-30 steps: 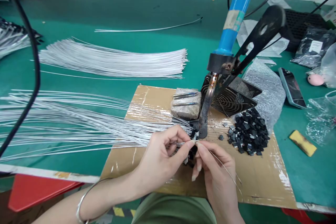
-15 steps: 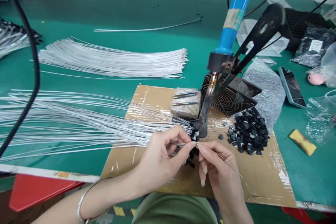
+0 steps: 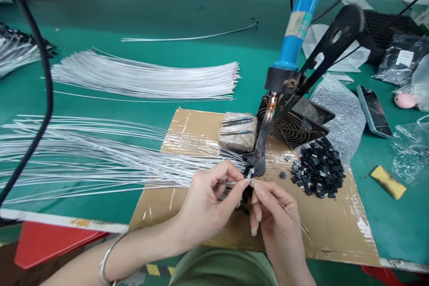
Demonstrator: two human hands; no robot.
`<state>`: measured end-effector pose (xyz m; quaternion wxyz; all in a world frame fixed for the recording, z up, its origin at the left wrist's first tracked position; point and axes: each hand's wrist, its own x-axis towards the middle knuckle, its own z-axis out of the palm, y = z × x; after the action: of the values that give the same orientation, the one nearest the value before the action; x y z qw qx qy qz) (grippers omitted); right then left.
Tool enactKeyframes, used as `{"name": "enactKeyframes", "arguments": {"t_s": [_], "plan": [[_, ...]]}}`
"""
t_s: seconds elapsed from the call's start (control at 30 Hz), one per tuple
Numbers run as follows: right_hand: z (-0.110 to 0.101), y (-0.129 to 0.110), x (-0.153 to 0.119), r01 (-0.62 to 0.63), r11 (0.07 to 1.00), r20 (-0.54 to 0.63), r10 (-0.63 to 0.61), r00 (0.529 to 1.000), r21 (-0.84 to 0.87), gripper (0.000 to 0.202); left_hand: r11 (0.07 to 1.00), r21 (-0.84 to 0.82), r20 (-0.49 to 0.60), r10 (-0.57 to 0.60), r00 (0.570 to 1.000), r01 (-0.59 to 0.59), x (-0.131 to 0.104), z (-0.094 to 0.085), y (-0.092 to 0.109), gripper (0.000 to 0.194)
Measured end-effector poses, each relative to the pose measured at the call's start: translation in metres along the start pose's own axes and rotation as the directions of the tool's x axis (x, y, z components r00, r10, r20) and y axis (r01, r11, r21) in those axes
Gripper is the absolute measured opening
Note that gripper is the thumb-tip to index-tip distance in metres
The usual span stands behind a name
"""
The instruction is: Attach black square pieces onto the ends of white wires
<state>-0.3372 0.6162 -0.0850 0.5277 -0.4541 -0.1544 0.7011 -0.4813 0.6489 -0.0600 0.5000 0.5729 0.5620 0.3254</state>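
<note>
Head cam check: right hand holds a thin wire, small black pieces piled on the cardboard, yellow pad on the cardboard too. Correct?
Not the yellow pad: head view shows it on the green tabletop, right of the cardboard. Right hand holds a thin wire; small black pieces are piled on the cardboard.

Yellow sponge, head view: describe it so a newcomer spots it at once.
Start at the green tabletop and find the large brown cardboard sheet lying on it. Just off the sheet's right edge, below the phone with the pale blue case, lies a small yellow block, apparently sponge. Its dark scorch-like streak and solid yellow colour set it apart from the crumpled clear plastic beside it.
</note>
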Motion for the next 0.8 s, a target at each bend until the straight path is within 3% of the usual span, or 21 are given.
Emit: {"name": "enactKeyframes", "arguments": {"t_s": [0.27,0.37,0.43,0.5,0.53,0.6,0.67,0.73,0.8], "plan": [[0.014,0.005,-0.003,0.065,0.996,-0.086,-0.06,0.994,0.057,0.021,0.996,-0.074,-0.008,-0.048,0.999,0.047,-0.002,0.0,0.001,0.019],[0.006,0.0,-0.004,0.053,0.997,-0.059,-0.056,0.997,-0.061,0.025,0.993,-0.091,0.006,-0.071,0.997,0.071,-0.001,-0.001,0.001,0.02],[-0.004,-0.008,-0.005,0.104,0.961,-0.067,-0.125,0.99,-0.258,0.027,0.993,-0.083,0.011,-0.08,0.997,0.081,0.0,-0.001,0.001,0.02],[-0.015,-0.018,-0.003,0.217,0.805,-0.117,-0.332,0.936,-0.553,0.025,0.994,-0.065,0.012,-0.084,0.996,0.084,0.001,-0.002,0.001,0.021],[-0.021,-0.022,-0.001,0.255,0.657,-0.115,-0.465,0.878,-0.709,0.024,0.995,-0.057,0.013,-0.086,0.996,0.087,0.001,-0.002,0.001,0.02],[-0.032,-0.029,0.005,0.243,0.276,-0.002,-0.666,0.746,-0.93,0.026,0.994,-0.047,0.018,-0.094,0.995,0.095,0.002,-0.002,0.002,0.019],[-0.04,-0.031,0.012,0.19,-0.063,0.177,-0.713,0.679,-0.98,0.029,0.994,-0.048,0.014,-0.1,0.995,0.1,0.002,-0.003,0.002,0.019],[-0.044,-0.029,0.016,0.173,-0.241,0.294,-0.687,0.665,-0.955,0.027,0.994,-0.048,0.006,-0.101,0.995,0.101,0.002,-0.003,0.003,0.019],[-0.045,-0.028,0.016,0.177,-0.298,0.338,-0.674,0.657,-0.938,0.024,0.995,-0.043,0.001,-0.091,0.996,0.091,0.002,-0.003,0.003,0.02]]}}
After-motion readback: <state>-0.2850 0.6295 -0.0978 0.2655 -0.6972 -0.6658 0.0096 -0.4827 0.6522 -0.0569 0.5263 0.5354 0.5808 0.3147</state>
